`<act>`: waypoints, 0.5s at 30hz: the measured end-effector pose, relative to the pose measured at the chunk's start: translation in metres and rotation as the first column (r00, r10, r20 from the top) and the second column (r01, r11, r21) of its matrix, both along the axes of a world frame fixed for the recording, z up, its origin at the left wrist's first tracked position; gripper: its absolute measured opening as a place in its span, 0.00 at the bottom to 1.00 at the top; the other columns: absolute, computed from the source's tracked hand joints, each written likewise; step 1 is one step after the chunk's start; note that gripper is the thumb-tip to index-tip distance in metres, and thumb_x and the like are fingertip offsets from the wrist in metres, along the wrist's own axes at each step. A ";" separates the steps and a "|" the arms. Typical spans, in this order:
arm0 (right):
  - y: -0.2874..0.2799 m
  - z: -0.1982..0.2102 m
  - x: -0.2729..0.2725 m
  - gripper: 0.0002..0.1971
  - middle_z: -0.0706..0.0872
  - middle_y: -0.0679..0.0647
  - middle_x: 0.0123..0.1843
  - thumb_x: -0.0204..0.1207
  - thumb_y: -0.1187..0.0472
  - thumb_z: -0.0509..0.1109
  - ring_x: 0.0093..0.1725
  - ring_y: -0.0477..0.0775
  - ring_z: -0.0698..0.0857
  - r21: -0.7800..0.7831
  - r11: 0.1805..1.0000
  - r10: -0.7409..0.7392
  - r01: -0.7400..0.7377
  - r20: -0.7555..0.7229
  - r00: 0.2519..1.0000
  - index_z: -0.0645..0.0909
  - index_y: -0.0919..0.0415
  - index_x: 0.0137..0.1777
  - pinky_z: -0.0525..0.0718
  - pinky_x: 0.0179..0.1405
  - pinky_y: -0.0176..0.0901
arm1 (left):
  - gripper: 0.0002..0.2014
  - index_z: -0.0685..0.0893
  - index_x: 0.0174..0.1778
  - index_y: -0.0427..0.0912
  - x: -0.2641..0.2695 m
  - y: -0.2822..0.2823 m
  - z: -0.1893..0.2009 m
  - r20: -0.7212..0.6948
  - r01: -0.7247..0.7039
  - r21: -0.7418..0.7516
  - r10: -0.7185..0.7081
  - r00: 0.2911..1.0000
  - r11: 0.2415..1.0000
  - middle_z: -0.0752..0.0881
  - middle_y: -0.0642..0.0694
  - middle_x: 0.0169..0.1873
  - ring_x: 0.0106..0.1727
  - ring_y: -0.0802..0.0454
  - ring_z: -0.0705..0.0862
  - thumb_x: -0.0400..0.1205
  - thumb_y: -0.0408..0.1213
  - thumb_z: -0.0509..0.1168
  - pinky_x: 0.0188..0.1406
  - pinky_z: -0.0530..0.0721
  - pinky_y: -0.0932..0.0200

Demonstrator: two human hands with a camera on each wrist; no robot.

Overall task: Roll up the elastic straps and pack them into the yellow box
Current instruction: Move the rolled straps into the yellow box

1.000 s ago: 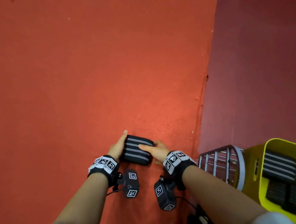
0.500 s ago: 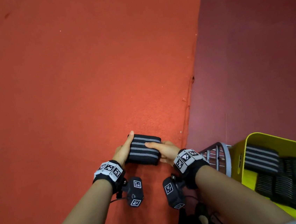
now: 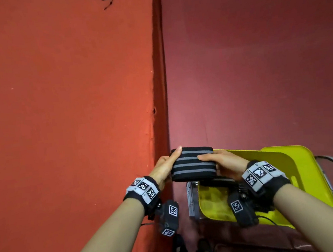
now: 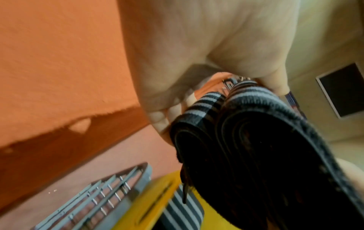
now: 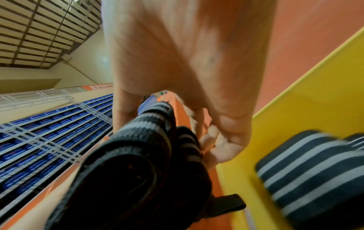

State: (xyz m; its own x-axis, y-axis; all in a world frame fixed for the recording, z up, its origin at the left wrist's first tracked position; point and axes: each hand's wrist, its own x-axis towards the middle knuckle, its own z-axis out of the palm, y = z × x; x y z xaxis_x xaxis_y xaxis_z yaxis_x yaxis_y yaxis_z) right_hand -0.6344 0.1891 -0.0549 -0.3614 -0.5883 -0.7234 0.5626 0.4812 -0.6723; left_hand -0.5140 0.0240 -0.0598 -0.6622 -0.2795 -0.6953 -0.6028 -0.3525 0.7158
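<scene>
Rolled strap (image 3: pixel 192 163) is being held in the air between both hands, long axis running left-right, hanging over the near-left corner of the yellow box (image 3: pixel 301 165). Left hand (image 3: pixel 164 170) and right hand (image 3: pixel 224 163) are each clamping one end. Box is lying right and below, nearer the right hand.

No readable text anywhere. Only the black-and-white square tag patterns on my wrist bands (image 3: pixel 142 188) and on the camera units (image 3: pixel 171 212) below them, coded markers, no letters or numbers. Something printed shows behind the strap in my left wrist view, too blurred to read
</scene>
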 end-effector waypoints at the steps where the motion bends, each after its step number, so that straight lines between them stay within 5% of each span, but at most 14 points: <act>1: 0.014 -0.002 -0.005 0.24 0.90 0.66 0.55 0.67 0.56 0.80 0.52 0.60 0.88 0.018 1.000 -0.012 0.012 0.016 1.000 0.83 0.66 0.60 0.86 0.59 0.54 | 0.51 0.85 0.61 0.31 -0.007 0.011 -0.002 0.008 0.036 0.014 -0.036 0.999 0.999 0.90 0.36 0.52 0.56 0.39 0.88 0.56 0.74 0.73 0.60 0.86 0.42; 3: 0.047 -0.010 -0.014 0.31 0.89 0.65 0.58 0.61 0.54 0.81 0.59 0.62 0.87 0.055 0.997 -0.058 0.055 0.039 0.998 0.82 0.66 0.64 0.82 0.67 0.57 | 0.48 0.86 0.61 0.34 -0.024 0.041 -0.004 0.037 0.099 0.041 -0.101 0.994 0.994 0.91 0.40 0.50 0.51 0.45 0.90 0.58 0.73 0.72 0.45 0.89 0.53; 5: 0.075 -0.019 -0.019 0.33 0.89 0.64 0.57 0.60 0.53 0.80 0.56 0.60 0.88 0.083 0.991 -0.113 0.108 0.062 0.992 0.81 0.67 0.65 0.88 0.56 0.52 | 0.45 0.86 0.61 0.39 -0.035 0.064 -0.012 0.081 0.132 0.036 -0.135 0.987 0.991 0.92 0.43 0.49 0.49 0.49 0.91 0.59 0.73 0.70 0.38 0.87 0.58; 8: 0.107 -0.032 -0.023 0.30 0.89 0.65 0.58 0.61 0.55 0.79 0.52 0.59 0.90 0.103 0.981 -0.175 0.162 0.140 0.974 0.81 0.66 0.64 0.90 0.43 0.47 | 0.44 0.84 0.63 0.43 -0.048 0.090 -0.025 0.119 0.169 0.076 -0.177 0.977 0.983 0.91 0.44 0.52 0.52 0.48 0.90 0.59 0.73 0.73 0.51 0.89 0.52; 12: 0.133 -0.054 -0.028 0.29 0.89 0.62 0.59 0.64 0.55 0.80 0.58 0.60 0.88 0.202 0.965 -0.196 0.166 0.141 0.970 0.81 0.63 0.65 0.89 0.50 0.50 | 0.28 0.82 0.63 0.44 -0.057 0.120 -0.035 0.193 0.157 0.166 -0.188 0.963 0.974 0.90 0.44 0.53 0.51 0.48 0.89 0.76 0.62 0.68 0.46 0.89 0.54; 15: 0.140 -0.070 -0.029 0.23 0.90 0.59 0.57 0.69 0.57 0.79 0.57 0.59 0.88 0.294 0.949 -0.160 0.110 0.152 0.975 0.82 0.62 0.64 0.88 0.55 0.52 | 0.24 0.80 0.62 0.45 -0.058 0.133 -0.053 0.268 0.152 0.186 -0.199 0.943 0.971 0.88 0.44 0.53 0.53 0.48 0.87 0.79 0.59 0.65 0.54 0.87 0.50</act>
